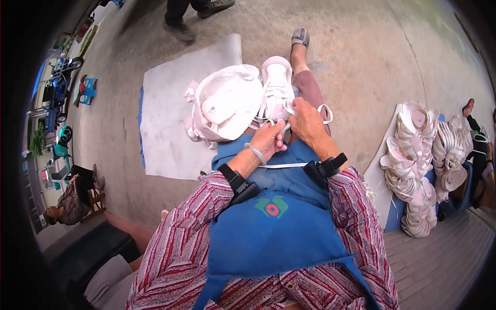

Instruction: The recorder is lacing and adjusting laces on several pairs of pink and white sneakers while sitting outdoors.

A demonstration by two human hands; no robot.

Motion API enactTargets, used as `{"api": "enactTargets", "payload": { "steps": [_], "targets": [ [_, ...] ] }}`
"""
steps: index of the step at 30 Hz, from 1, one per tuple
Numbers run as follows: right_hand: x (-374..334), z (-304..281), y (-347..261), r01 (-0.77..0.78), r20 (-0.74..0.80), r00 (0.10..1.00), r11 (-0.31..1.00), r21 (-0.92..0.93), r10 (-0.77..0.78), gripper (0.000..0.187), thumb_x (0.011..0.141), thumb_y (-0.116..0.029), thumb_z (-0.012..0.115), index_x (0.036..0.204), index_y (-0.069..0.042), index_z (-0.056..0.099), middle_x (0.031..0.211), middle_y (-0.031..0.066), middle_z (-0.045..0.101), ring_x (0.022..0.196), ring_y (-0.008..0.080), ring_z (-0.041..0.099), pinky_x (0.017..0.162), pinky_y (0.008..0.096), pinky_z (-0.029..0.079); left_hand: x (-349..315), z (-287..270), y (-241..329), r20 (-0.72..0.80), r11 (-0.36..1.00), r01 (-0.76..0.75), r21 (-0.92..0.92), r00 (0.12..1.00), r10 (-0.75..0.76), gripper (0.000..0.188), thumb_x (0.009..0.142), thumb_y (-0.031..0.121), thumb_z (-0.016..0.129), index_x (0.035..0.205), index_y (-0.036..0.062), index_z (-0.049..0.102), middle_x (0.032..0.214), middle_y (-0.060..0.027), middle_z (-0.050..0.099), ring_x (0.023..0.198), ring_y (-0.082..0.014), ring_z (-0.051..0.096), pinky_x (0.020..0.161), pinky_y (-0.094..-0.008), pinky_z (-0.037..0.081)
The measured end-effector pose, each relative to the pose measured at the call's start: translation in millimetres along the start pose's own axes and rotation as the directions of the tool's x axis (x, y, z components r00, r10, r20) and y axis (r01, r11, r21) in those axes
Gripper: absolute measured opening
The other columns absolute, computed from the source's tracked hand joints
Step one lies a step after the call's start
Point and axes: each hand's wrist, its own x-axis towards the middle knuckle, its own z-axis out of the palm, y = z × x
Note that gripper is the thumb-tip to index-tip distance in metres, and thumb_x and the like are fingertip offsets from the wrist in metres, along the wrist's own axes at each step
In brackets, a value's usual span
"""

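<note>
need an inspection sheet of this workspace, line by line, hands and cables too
Surface: flat pale-grey sheet on grey concrete floor; blue cloth apron over the lap
Job's things: white-and-pink lace-up shoe beside a white-and-pink footwear bundle; thin white lace across the apron
Clutter: piled white-and-pink footwear at the right
Hands: left hand and right hand at the shoe's near end; exact grips unclear
Cables: nothing seen
Surroundings: seated person and blue plastic stool at the left

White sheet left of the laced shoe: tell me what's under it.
A blue edge peeks out along the left side of the sheet; whether that's backing or a separate layer is unclear. Everything farther under is covered.
</note>
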Motion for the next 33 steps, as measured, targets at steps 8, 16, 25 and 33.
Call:
{"api": "enactTargets", "payload": {
  "steps": [8, 16, 25, 33],
  "targets": [
    [-3, 0, 4, 0.023, -0.027, 0.999, 0.998, 0.057, -0.021, 0.026, 0.072, -0.008, 0.058, 0.096, -0.002, 0.047, 0.087, 0.0222, 0.057, 0.078, 0.0431, 0.059, 0.067, 0.0507, 0.048, 20, -18, 8, -0.087, 0.956, -0.088, -0.28, 0.994, 0.066, 0.019, 0.093, 0.032, 0.054, 0.085, 0.0149, 0.051, 0.049, 0.0073, 0.033, 0.042, -0.0064, 0.03, 0.05, -0.0253, 0.035],
    [-16, -19, -13, 0.01, -0.039, 0.999, 0.999, 0.044, -0.008, 0.024, 0.076, -0.014, 0.061, 0.095, -0.001, 0.053, 0.083, 0.0205, 0.06, 0.077, 0.0402, 0.06, 0.066, 0.0469, 0.047, -13, -18, 25, -0.074, 0.995, 0.008, -0.103, 0.997, -0.016, 0.023, 0.092, 0.034, 0.053, 0.084, 0.0124, 0.049, 0.052, 0.0072, 0.032, 0.043, -0.0064, 0.032, 0.049, -0.0254, 0.037],
    [-43, -2, -39, -0.66, 0.599, 0.746, 0.449, 0.603, 0.292, 0.028, 0.086, -0.025, 0.058, 0.095, 0.001, 0.057, 0.073, 0.0072, 0.059, 0.044, 0.0089, 0.043, 0.037, 0.024, 0.031, -112, -42, 117, 0.088, 0.746, -0.53, 0.404, 0.834, 0.545, 0.025, 0.096, 0.026, 0.047, 0.095, 0.0021, 0.054, 0.073, 0.0013, 0.048, 0.051, -0.0039, 0.036, 0.049, -0.0205, 0.038],
    [-36, 27, -36, -0.544, 0.674, 0.651, -0.405, 0.735, 0.35, 0.022, 0.088, -0.029, 0.061, 0.093, -0.011, 0.049, 0.075, 0.0042, 0.052, 0.04, 0.0047, 0.029, 0.031, 0.019, 0.02, -185, -40, 205, 0.0, 0.138, -0.562, 0.816, 0.237, 0.971, 0.027, 0.096, 0.02, 0.046, 0.109, -0.0011, 0.059, 0.079, 0.001, 0.057, 0.065, -0.0036, 0.041, 0.064, -0.0176, 0.036]
  ]
}}
